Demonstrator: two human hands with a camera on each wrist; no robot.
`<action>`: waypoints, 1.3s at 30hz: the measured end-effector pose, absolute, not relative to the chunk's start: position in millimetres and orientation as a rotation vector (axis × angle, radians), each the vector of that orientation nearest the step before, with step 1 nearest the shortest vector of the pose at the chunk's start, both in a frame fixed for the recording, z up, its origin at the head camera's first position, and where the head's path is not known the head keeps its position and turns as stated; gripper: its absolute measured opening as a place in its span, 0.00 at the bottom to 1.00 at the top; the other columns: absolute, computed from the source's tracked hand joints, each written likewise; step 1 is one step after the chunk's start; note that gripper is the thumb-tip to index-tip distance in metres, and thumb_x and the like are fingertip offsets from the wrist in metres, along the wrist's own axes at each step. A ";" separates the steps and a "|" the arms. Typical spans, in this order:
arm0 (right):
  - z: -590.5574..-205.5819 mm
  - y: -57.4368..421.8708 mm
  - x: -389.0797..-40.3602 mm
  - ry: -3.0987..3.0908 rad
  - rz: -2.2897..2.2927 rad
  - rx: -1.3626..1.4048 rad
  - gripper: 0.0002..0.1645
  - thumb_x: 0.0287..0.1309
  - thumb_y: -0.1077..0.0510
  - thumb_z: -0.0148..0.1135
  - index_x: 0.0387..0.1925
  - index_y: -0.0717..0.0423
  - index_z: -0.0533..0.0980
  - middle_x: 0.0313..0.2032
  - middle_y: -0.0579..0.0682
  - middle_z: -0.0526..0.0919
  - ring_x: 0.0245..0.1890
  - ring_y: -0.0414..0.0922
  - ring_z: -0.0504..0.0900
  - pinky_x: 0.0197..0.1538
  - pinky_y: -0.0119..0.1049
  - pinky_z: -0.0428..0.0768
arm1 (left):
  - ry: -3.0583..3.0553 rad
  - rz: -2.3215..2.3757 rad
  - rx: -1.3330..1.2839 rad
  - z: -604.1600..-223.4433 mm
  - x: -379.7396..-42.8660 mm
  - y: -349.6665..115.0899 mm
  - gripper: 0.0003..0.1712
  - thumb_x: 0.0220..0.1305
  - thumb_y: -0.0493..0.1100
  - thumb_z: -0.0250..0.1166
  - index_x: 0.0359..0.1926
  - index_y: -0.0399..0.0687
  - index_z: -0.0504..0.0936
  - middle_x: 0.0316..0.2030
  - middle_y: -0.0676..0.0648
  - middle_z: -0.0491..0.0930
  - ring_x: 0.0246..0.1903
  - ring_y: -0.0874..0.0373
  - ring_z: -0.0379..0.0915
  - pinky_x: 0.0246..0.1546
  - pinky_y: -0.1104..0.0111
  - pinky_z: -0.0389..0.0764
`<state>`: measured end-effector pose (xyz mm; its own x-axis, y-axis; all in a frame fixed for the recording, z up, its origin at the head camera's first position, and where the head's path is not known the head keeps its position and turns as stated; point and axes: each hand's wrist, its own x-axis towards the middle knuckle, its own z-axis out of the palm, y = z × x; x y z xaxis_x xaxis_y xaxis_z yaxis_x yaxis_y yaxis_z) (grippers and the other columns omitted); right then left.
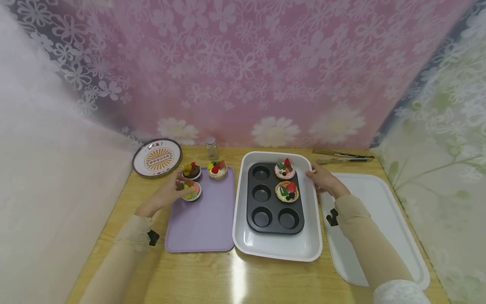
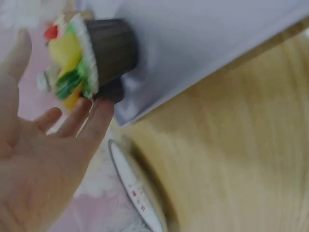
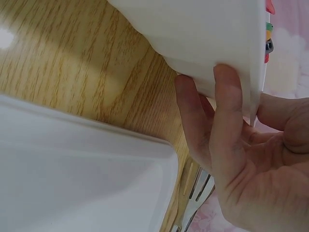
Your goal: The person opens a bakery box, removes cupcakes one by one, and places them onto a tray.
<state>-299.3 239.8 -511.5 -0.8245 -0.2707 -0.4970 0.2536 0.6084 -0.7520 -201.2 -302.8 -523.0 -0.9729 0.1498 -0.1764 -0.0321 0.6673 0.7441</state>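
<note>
At the far left corner of the purple tray (image 1: 201,223), my left hand (image 1: 167,193) reaches around a fruit-topped toy cupcake (image 1: 193,192). In the left wrist view this cupcake (image 2: 113,50) has a dark cup; the fingertips are at its edge and the thumb stands apart. Just behind it is a chocolate cupcake (image 1: 192,171), with another fruit cupcake (image 1: 217,170) to the right. My right hand (image 1: 324,179) grips the deep white tray (image 1: 265,250) by its right rim, thumb on top and fingers against the outer wall. Inside lies a black muffin tin (image 1: 275,204) bearing two fruit tarts (image 1: 287,192) in its right column.
A flat white tray (image 1: 376,236) lies on the right. Tongs (image 1: 343,159) rest at the back right. Behind the purple tray stands a small glass jar (image 1: 212,148), and a patterned plate (image 1: 157,157) sits at the back left. Fabric hangs around the wooden table (image 1: 197,276).
</note>
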 end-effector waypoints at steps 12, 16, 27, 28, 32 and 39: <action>-507.2 249.9 -302.4 2.246 -1.203 0.002 0.34 0.85 0.51 0.37 0.81 0.62 0.46 0.65 0.73 0.68 0.48 0.52 0.83 0.49 0.51 0.88 | 2.914 1.528 0.221 -446.9 -245.6 -271.6 0.35 0.82 0.56 0.54 0.81 0.48 0.60 0.75 0.38 0.67 0.76 0.42 0.62 0.77 0.42 0.63; -511.1 253.3 -301.5 2.252 -1.207 0.013 0.35 0.85 0.50 0.38 0.82 0.60 0.46 0.66 0.73 0.68 0.49 0.53 0.83 0.48 0.50 0.88 | 2.876 1.592 0.355 -421.3 -258.7 -239.2 0.34 0.83 0.55 0.54 0.81 0.51 0.59 0.76 0.41 0.66 0.78 0.45 0.59 0.80 0.44 0.60; -513.8 246.1 -298.0 2.265 -1.202 0.010 0.33 0.85 0.49 0.39 0.80 0.61 0.50 0.63 0.72 0.71 0.46 0.51 0.84 0.46 0.47 0.88 | 2.740 1.720 0.482 -391.0 -275.2 -165.3 0.48 0.81 0.51 0.57 0.86 0.55 0.36 0.81 0.40 0.60 0.78 0.42 0.60 0.76 0.45 0.66; -513.7 245.3 -298.0 2.270 -1.197 0.009 0.33 0.85 0.49 0.39 0.80 0.61 0.51 0.63 0.72 0.72 0.46 0.52 0.84 0.46 0.47 0.88 | 2.726 1.723 0.488 -390.6 -276.2 -159.5 0.49 0.81 0.52 0.57 0.86 0.55 0.36 0.82 0.40 0.59 0.79 0.42 0.60 0.77 0.45 0.66; -513.7 242.4 -298.3 2.271 -1.187 0.019 0.33 0.85 0.49 0.39 0.79 0.62 0.52 0.60 0.70 0.73 0.45 0.51 0.84 0.46 0.46 0.88 | 2.692 1.723 0.521 -394.7 -280.1 -137.8 0.50 0.79 0.54 0.59 0.86 0.53 0.38 0.82 0.38 0.58 0.82 0.46 0.54 0.82 0.47 0.57; -514.3 239.8 -299.2 2.248 -1.219 0.006 0.34 0.85 0.50 0.39 0.81 0.59 0.49 0.64 0.73 0.72 0.45 0.51 0.85 0.47 0.49 0.88 | 2.607 1.718 0.544 -410.5 -281.0 -97.7 0.52 0.77 0.52 0.63 0.86 0.54 0.40 0.82 0.40 0.57 0.82 0.46 0.54 0.80 0.49 0.62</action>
<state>-299.2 239.8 -514.3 -0.8339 -0.2593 -0.4871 0.2667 0.5835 -0.7671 -281.0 -97.7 -410.5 -0.9408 0.2672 0.2086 0.2971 0.3538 0.8869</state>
